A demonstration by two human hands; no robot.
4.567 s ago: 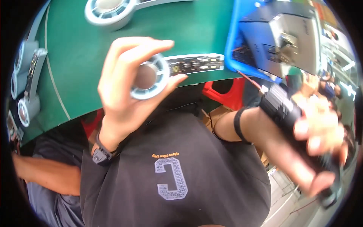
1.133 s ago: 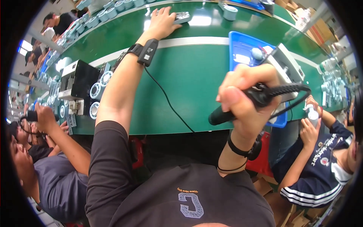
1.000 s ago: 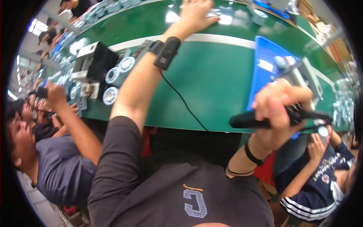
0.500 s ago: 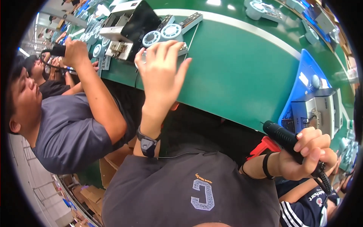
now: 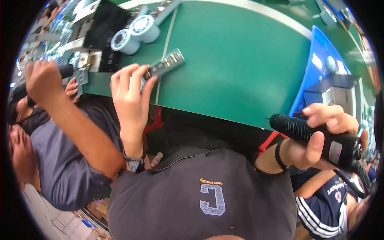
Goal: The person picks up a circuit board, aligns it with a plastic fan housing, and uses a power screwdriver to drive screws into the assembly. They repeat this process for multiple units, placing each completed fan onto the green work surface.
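Note:
My left hand point(image 5: 129, 90) is closed on one end of a housing part, a flat grey strip point(image 5: 171, 63) with small dark and light components along it. A pale rounded piece shows between the fingers; the rest of that end is hidden. The strip reaches out over the green table to the right of my fingertips. On the right, my right hand point(image 5: 326, 134) grips a black electric screwdriver point(image 5: 294, 126), its thin bit pointing left just above the table's near edge. A coiled cable point(image 5: 362, 180) hangs from its back end.
Two pale blue round housings point(image 5: 136, 34) lie on the green table point(image 5: 232, 60) at the far left, beside a black and metal machine point(image 5: 102, 36). At the right stand a blue bin point(image 5: 316, 60) and a grey machine point(image 5: 334, 90). Co-workers sit close on both sides; the left one's hand point(image 5: 44, 82) holds a black tool.
My left hand has closed on the part and drawn it a little toward me. The screwdriver has turned flatter in my right hand. The view has shifted to the right.

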